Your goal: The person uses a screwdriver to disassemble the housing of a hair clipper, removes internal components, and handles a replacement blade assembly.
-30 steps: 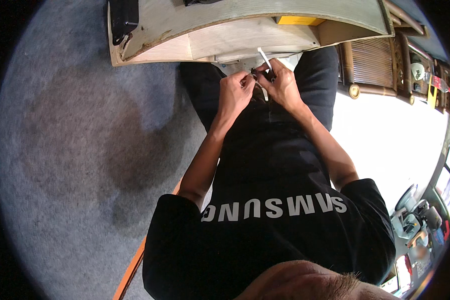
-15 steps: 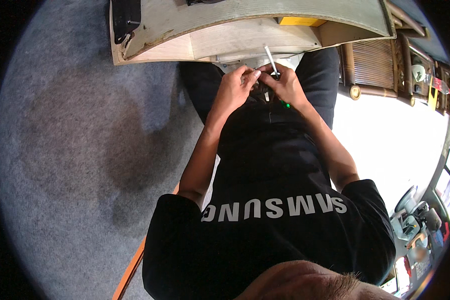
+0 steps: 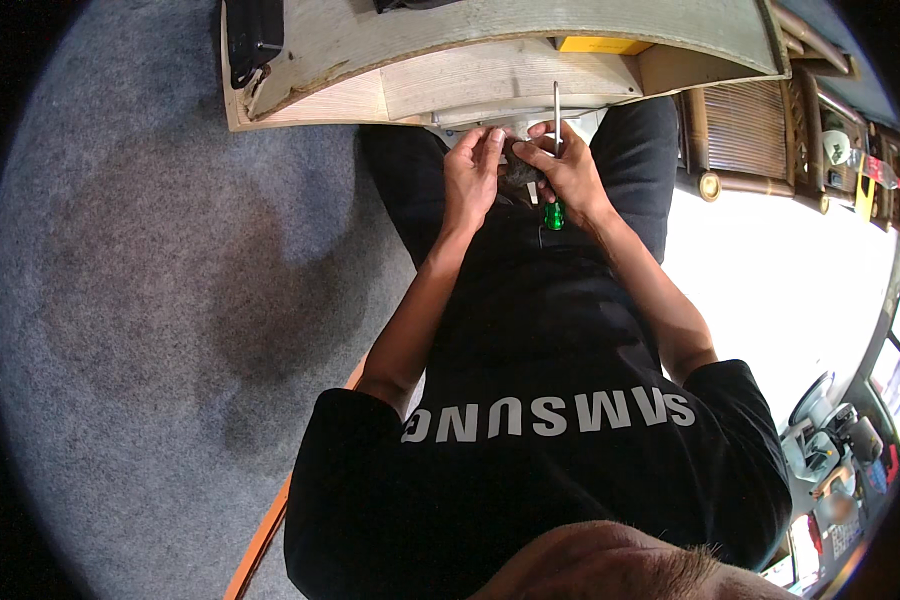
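Between my knees, both hands are close together around a small dark piece (image 3: pixel 521 172), whose kind I cannot make out. My right hand (image 3: pixel 576 182) is closed, with a screwdriver (image 3: pixel 554 214) held upright through its fingers. The tool's green handle shows below the hand and its metal shaft sticks up above. The same hand's thumb rests on the dark piece. At the piece's left side, my left hand (image 3: pixel 470 182) has its thumb and fingertips drawn together. Whatever sits in that pinch is too small to tell.
Just beyond my hands stands a pale wooden desk (image 3: pixel 510 85) with an open shelf. A yellow box (image 3: pixel 604 45) lies in it, and a black device (image 3: pixel 254 42) is at its left end. Bamboo furniture (image 3: pixel 745 125) stands at the right. Grey carpet (image 3: pixel 170 300) covers the left.
The screwdriver has swung from leaning left to nearly upright, and its green handle now shows more. My left hand's fingertips have moved slightly left, away from my right hand.
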Motion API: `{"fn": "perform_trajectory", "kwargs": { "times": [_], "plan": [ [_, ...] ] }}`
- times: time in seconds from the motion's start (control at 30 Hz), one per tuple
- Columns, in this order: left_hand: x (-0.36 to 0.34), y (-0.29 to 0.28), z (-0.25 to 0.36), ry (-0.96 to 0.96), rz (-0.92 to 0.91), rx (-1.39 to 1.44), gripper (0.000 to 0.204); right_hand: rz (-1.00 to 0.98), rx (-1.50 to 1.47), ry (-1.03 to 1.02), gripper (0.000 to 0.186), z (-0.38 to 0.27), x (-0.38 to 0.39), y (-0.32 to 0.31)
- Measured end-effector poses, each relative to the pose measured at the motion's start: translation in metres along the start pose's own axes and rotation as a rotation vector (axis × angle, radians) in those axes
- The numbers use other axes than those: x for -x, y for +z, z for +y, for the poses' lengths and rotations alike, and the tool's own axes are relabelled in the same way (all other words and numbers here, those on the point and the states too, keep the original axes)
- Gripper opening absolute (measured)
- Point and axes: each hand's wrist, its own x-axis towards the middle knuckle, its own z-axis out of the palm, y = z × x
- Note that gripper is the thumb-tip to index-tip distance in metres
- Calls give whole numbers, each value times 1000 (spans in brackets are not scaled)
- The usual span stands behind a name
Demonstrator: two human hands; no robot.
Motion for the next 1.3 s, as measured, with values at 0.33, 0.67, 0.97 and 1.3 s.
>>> {"fn": "perform_trajectory", "kwargs": {
  "times": [0.33,0.67,0.97,1.3],
  "plan": [
    [-1,-8,10,-227,-88,48,23,82,264,-322,31,7,-5,0],
    [9,-4,8,199,-157,-539,28,248,656,-618,26,6,0,9],
    [3,-4,0,4,25,-214,23,256,796,-616,23,17,-8,-1],
    [12,0,23,231,84,-344,19,165,862,-607,18,17,-14,-3]
  ]
}}
